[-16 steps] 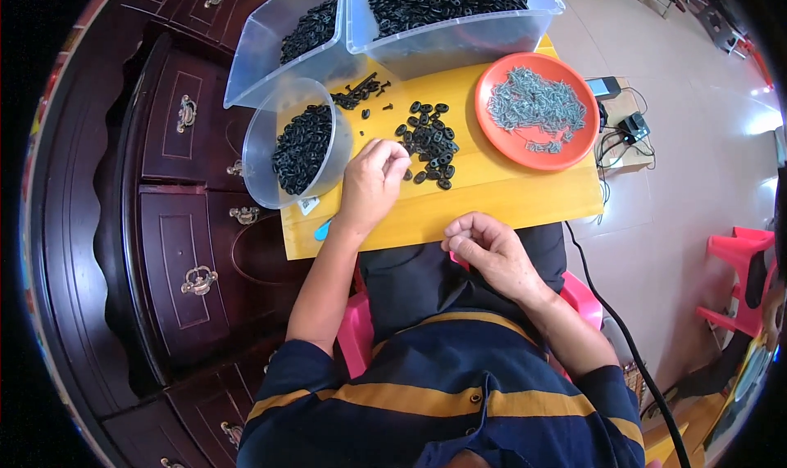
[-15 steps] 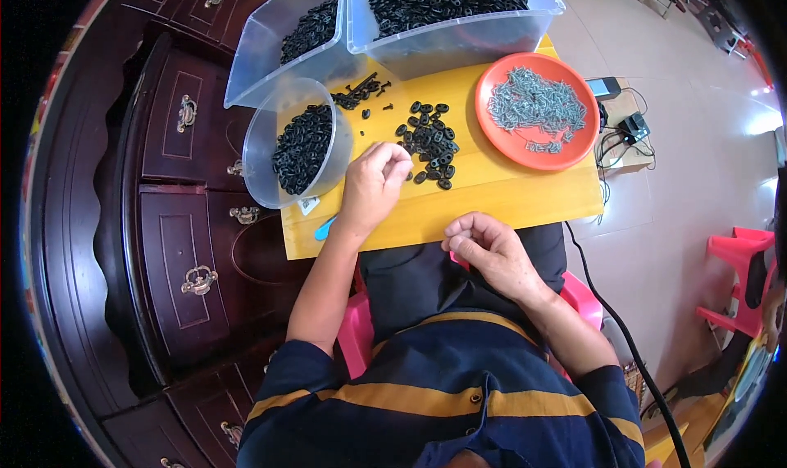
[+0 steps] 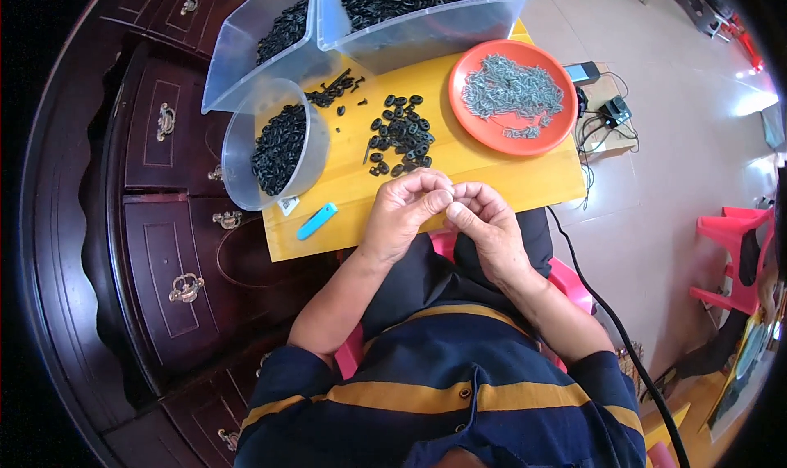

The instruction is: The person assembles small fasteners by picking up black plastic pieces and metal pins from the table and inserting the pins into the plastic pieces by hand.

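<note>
Pinching fingers (image 3: 438,199) together, any hold between them impossible to tell, the left hand (image 3: 400,216) and right hand (image 3: 494,232) met beside black oval pieces (image 3: 403,134) heaped on the tabletop (image 3: 354,199), loose enough that an accidental nudge could scatter them.

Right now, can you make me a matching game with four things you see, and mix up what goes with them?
Things:
1. plate
2. table
3. left hand
4. round tub

Clues:
A. see-through, with black bits inside
B. fingertips close to those of the right hand
C. yellow
D. orange-red, under silvery bits

Right pairs: 1-D, 2-C, 3-B, 4-A
</note>
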Available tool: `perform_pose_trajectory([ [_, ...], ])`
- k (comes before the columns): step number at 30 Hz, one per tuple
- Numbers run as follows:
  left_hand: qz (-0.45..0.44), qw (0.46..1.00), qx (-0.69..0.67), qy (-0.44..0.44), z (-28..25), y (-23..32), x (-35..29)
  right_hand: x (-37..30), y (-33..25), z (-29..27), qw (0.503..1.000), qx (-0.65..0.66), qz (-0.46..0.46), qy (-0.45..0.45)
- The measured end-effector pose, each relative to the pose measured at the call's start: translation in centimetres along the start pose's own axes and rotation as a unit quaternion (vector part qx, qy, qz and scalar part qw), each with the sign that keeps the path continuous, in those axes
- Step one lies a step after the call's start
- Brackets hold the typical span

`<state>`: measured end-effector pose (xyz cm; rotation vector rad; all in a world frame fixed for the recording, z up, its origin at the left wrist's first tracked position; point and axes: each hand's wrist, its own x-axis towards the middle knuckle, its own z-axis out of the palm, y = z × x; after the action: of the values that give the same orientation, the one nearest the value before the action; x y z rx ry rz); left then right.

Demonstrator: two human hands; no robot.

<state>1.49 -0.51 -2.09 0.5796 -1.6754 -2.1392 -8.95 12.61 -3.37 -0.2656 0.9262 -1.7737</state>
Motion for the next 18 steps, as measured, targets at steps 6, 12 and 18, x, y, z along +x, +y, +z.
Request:
perform_pose_trajectory([
  [6, 0.044, 0.997, 0.055, 0.011, 1.3, 0.6, 0.8, 0.1, -0.3, -0.5, 0.999, 0.041, 0.011, 0.034],
  [12, 0.127, 0.912, 0.391, -0.012, 2.2, 4.1, 6.1, -0.2, 0.0, -0.5, 0.998, 0.026, 0.053, 0.002],
  [18, 0.240, 0.817, 0.521, -0.062, 4.0, 2.4, 12.5, -0.3, 0.5, -0.3, 0.996, -0.014, 0.062, -0.055],
])
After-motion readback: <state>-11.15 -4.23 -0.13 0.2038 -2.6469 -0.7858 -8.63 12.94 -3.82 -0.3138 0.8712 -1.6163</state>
